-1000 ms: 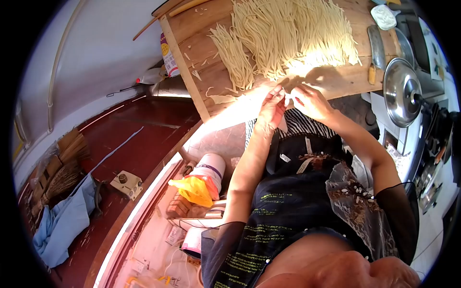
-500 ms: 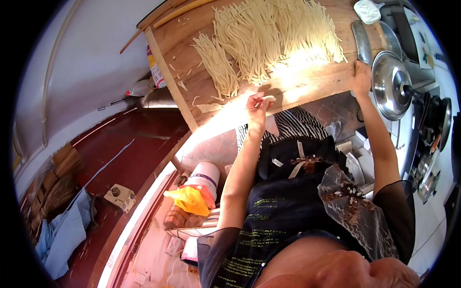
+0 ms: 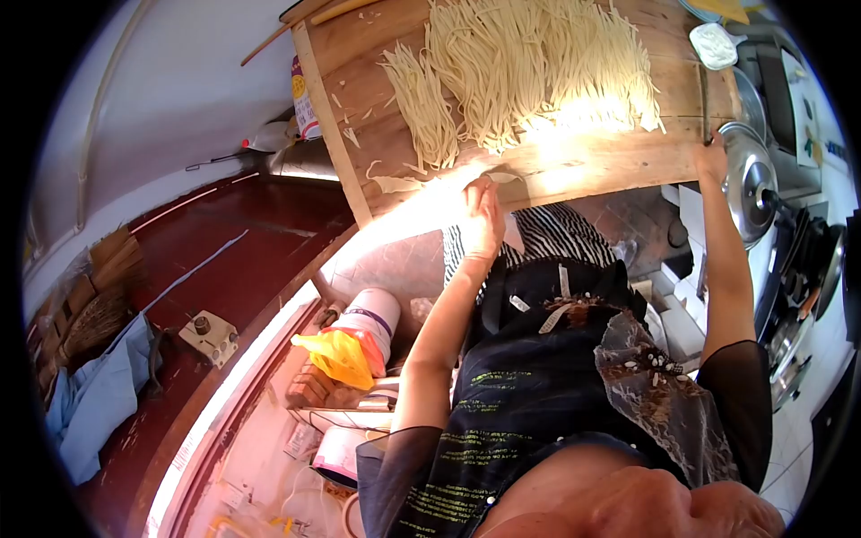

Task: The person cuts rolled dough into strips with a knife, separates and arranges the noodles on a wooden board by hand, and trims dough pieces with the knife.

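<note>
My right hand point(image 3: 709, 161) is closed around the handle of a kitchen knife point(image 3: 705, 106) at the right end of the wooden board point(image 3: 610, 168). The blade shows nearly edge-on and points away from me. My left hand point(image 3: 484, 218) is at the board's near edge, fingers drawn together in strong glare. A small pale dough scrap point(image 3: 505, 177) shows at its fingertips; the exact grip is washed out. Farther back on the board lie long cut noodles point(image 3: 538, 72) in a wide spread, with a smaller noodle bunch point(image 3: 421, 112) to their left.
A flat dough offcut point(image 3: 395, 183) lies near the board's left corner. A white container of flour point(image 3: 715, 45) stands at the far right. Beside my right hand is a steel pot lid point(image 3: 750, 184). A white bucket point(image 3: 372, 314) and a yellow bag point(image 3: 332, 356) sit low on the left.
The knife has turned from showing its broad side to nearly edge-on, and my right hand has moved slightly right and down in view. My left hand has rotated, its back now facing up.
</note>
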Available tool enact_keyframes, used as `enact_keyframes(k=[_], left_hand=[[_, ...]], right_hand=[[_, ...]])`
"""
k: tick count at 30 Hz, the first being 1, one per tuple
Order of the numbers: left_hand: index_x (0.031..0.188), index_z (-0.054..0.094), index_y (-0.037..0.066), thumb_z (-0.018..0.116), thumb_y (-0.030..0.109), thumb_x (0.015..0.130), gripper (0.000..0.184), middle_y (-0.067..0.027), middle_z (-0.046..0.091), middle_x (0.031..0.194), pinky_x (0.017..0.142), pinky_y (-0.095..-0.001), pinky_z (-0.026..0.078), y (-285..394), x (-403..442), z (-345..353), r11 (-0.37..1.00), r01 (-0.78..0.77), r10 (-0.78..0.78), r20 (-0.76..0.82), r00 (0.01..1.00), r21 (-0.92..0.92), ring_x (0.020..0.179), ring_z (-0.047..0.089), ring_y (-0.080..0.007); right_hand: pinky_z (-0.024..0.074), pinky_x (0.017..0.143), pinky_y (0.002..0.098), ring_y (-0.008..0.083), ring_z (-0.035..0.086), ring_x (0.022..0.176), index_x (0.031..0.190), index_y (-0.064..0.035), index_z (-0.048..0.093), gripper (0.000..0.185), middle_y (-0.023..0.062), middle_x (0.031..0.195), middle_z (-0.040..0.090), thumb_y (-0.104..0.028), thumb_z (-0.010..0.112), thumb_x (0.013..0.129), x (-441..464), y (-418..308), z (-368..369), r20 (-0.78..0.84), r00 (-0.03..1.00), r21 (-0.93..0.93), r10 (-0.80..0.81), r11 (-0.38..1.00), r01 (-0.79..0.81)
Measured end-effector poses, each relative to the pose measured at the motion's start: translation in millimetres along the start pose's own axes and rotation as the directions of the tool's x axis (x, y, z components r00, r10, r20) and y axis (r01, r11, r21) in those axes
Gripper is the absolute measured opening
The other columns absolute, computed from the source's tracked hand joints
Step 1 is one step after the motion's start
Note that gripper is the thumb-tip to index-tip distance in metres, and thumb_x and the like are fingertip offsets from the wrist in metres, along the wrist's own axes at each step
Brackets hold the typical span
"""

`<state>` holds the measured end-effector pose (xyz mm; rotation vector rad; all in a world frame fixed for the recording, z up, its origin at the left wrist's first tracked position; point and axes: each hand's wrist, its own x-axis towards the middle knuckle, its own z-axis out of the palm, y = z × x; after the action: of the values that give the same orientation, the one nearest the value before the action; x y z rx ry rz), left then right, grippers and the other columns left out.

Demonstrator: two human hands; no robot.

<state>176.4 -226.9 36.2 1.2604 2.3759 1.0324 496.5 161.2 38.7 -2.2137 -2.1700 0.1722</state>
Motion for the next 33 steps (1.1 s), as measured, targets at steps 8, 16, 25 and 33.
enact_keyframes(k=[8,16,25,33], left_hand=[[0.130,0.050,-0.007,0.057,0.003,0.080,0.051,-0.0178,0.046,0.138,0.109,-0.0443,0.037,3,-9,9,0.990,-0.125,0.110,0.186,0.976,0.067,0.130,0.042,-0.0372],[0.130,0.049,-0.008,0.060,0.002,0.078,0.054,-0.0195,0.048,0.134,0.108,-0.0435,0.038,-4,-20,7,0.976,-0.188,0.169,0.155,0.973,0.113,0.126,0.044,-0.0372],[0.126,0.054,-0.006,0.055,0.009,0.080,0.048,-0.0155,0.051,0.131,0.103,-0.0409,0.042,6,-17,14,0.967,-0.202,0.183,0.124,0.975,0.156,0.121,0.048,-0.0322],[0.127,0.053,-0.004,0.053,0.012,0.082,0.048,-0.0155,0.050,0.130,0.106,-0.0415,0.039,6,-12,21,0.966,-0.179,0.157,0.127,0.979,0.184,0.124,0.045,-0.0313]], right_hand=[[0.0507,0.063,0.0388,0.0295,0.069,0.073,0.123,-0.0140,0.061,0.031,0.0190,0.085,0.067,-0.027,0.058,0.095,-109,-62,-61,-0.043,0.932,0.298,-0.359,0.886,0.355],[0.0523,0.045,0.0366,0.0252,0.062,0.055,0.149,-0.0316,0.030,0.066,0.0202,0.103,0.067,-0.008,0.054,0.092,-194,-156,-73,0.157,0.396,0.515,-0.905,0.417,0.749],[0.0548,0.066,0.0456,0.0372,0.064,0.072,0.150,-0.0376,0.029,0.069,0.0198,0.090,0.063,-0.012,0.053,0.091,-203,-181,-80,0.463,0.084,0.270,-0.882,0.231,0.935],[0.0547,0.073,0.0466,0.0396,0.063,0.083,0.149,-0.0287,0.034,0.067,0.0215,0.101,0.062,-0.008,0.053,0.088,-197,-186,-86,0.583,0.118,0.247,-0.804,0.313,0.917]])
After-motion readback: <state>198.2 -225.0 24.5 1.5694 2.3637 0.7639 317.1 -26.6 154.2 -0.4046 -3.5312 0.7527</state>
